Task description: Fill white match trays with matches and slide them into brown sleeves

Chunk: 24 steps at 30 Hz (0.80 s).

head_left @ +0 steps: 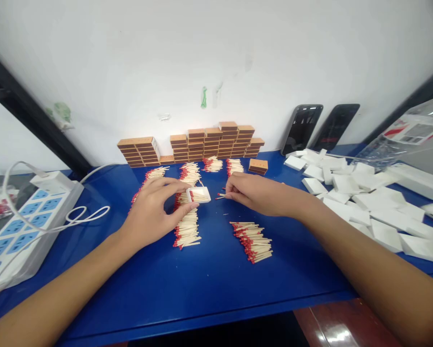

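My left hand [154,207] is closed on a small white matchbox tray [205,191], thumb in front and fingers behind. Some red-headed matches [199,196] lie inside it. To the right, my right hand [248,193] pinches a few matches [220,195] just above the blue table, their red heads pointing left. Under and around the tray runs a long row of matches [187,226]. Nearer to me lies a separate pile of matches [252,241]. A closed brown matchbox [258,166] rests behind my right hand.
Stacked matchboxes [209,144] line the wall. White empty trays [349,188] are heaped at the right, before two phones [303,127] leaning on the wall. At the left stands a power strip [32,221] with a looped white cable [88,214]. The blue table's [202,308] front edge is near me.
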Each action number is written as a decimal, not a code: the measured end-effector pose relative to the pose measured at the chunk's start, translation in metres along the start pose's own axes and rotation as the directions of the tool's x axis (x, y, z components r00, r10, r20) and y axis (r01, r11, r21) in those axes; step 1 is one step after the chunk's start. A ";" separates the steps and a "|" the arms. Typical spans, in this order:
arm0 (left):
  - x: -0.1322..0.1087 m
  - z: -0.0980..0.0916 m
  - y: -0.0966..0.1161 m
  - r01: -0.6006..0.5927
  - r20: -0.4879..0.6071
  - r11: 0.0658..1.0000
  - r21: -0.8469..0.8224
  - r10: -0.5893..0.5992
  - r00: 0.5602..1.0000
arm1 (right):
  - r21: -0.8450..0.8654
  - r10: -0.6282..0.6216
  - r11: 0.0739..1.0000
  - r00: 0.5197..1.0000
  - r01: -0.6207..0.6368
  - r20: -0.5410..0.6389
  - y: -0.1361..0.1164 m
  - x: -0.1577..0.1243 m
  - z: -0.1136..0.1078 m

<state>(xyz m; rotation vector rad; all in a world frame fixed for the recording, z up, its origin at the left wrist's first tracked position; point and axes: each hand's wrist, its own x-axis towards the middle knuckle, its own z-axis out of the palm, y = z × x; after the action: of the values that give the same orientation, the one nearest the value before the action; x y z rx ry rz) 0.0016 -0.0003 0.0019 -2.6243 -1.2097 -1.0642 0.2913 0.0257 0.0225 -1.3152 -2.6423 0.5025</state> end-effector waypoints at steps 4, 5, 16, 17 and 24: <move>0.000 0.000 -0.001 -0.009 -0.020 1.000 0.000 0.009 1.000 | -0.026 0.005 1.000 1.000 -0.005 0.021 -0.002 0.003 0.001; 0.000 0.000 -0.001 -0.009 -0.019 1.000 -0.001 0.009 1.000 | -0.031 0.001 1.000 1.000 0.000 0.030 -0.003 0.003 0.002; -0.001 -0.001 0.001 -0.016 -0.001 1.000 -0.013 0.016 1.000 | -0.020 -0.024 1.000 1.000 0.024 -0.001 0.002 0.007 0.008; 0.000 -0.001 0.001 -0.014 -0.001 1.000 -0.012 0.014 1.000 | -0.027 -0.024 0.999 1.000 0.024 0.005 0.001 0.007 0.009; 0.000 0.000 -0.002 -0.010 0.000 1.000 -0.004 0.010 1.000 | -0.071 0.019 0.997 0.999 -0.018 0.026 -0.002 0.005 0.009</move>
<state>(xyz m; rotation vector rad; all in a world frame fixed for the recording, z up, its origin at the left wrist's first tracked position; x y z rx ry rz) 0.0002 0.0004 0.0015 -2.6307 -1.1938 -1.0656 0.2839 0.0268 0.0152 -1.3632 -2.6952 0.4356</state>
